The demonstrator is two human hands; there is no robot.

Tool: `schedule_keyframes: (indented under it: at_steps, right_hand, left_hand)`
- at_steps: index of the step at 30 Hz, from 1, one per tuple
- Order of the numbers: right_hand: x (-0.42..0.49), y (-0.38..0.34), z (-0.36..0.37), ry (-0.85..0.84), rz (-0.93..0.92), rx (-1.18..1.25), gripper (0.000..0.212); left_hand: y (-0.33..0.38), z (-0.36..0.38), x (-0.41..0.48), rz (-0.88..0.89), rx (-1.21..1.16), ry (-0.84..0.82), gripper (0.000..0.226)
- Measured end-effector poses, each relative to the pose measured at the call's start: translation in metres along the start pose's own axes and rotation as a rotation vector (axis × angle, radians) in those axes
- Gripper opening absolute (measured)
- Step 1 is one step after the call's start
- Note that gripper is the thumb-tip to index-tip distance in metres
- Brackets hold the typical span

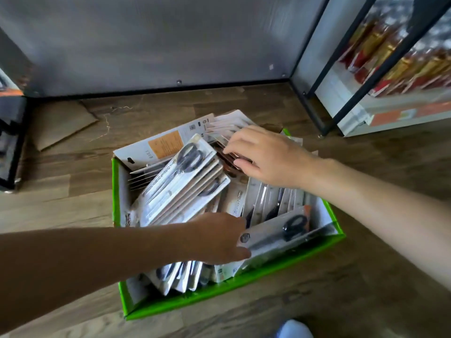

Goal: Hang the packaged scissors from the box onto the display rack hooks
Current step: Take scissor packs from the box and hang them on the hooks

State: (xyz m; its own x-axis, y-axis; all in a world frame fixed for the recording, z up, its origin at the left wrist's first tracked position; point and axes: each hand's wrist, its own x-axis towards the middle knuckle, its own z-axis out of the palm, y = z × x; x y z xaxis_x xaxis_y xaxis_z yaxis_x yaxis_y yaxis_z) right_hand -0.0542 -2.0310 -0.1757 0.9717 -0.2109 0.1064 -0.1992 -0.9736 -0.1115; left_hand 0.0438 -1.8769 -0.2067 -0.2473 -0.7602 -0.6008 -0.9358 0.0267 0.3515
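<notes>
A green cardboard box (pixel 170 304) sits on the wooden floor, filled with several packaged scissors. A stack of packs (pixel 181 181) leans at the box's left. My left hand (pixel 217 237) reaches in from the left and grips the end of a pack with black-handled scissors (pixel 285 234) lying at the box's right front. My right hand (pixel 263 156) is over the far side of the box, fingertips pinching the edges of upright packs (pixel 227 156) there. No display hooks are in view.
A grey panel (pixel 158 40) stands behind the box. A black-framed shelf unit (pixel 346 101) with red and gold goods stands at the right. A flat cardboard piece (pixel 61 123) lies on the floor at the left. Another dark unit (pixel 12 142) is at the far left edge.
</notes>
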Motion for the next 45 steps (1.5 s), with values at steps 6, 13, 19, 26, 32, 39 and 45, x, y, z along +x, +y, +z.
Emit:
schedule_keyframes:
  at_steps: [6, 13, 19, 26, 32, 39, 45]
  right_hand:
    - [-0.038, 0.011, 0.007, 0.062, -0.083, 0.026, 0.024]
    - [-0.054, 0.015, 0.005, -0.025, -0.135, 0.08, 0.024]
    - [-0.055, 0.008, -0.005, -0.311, 0.015, 0.118, 0.02]
    - [-0.047, 0.0, -0.008, -0.649, 0.165, 0.121, 0.053]
    - [-0.044, 0.004, -0.018, -0.465, 0.297, 0.343, 0.026]
    - [-0.029, 0.016, -0.03, -0.01, 0.502, 0.843, 0.026]
    - [0.002, 0.006, -0.032, 0.065, 0.563, 0.676, 0.035]
  left_hand:
    - [0.022, 0.006, 0.011, 0.01, -0.372, -0.025, 0.061]
    - [0.015, 0.005, 0.028, 0.038, -0.109, 0.11, 0.016]
    - [-0.017, -0.035, 0.022, 0.01, -0.249, 0.172, 0.013]
    - [-0.023, -0.043, 0.011, 0.019, -0.341, 0.261, 0.014]
    - [-0.037, -0.073, -0.004, 0.031, -0.775, 0.462, 0.02]
    - [-0.06, -0.071, -0.001, 0.294, -1.551, 0.453, 0.046]
    - [-0.047, -0.069, 0.002, 0.109, -1.502, 0.638, 0.04]
